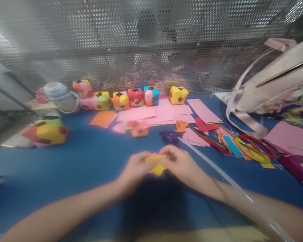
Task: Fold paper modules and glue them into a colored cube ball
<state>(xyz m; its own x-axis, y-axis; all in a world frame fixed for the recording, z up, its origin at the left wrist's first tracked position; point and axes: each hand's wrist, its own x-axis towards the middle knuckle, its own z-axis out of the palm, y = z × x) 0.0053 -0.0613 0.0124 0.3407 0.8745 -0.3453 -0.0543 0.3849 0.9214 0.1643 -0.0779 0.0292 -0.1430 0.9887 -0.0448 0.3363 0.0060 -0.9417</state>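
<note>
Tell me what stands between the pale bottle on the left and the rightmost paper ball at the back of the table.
A row of multicoloured paper balls stands between the bottle and that yellow ball, as the head view shows.

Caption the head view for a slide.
Left hand and right hand hold yellow paper near a glue gun and origami balls.

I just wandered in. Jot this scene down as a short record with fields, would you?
Left hand: holding yellow paper
Right hand: on the same paper
Surface: blue tabletop
Just beyond the hands: dark blue glue gun
Back of table: row of folded-paper balls, mixed colours
Right side: yellow-handled scissors, pale bag
Unclear: the yellow paper's exact folds, blurred
</note>
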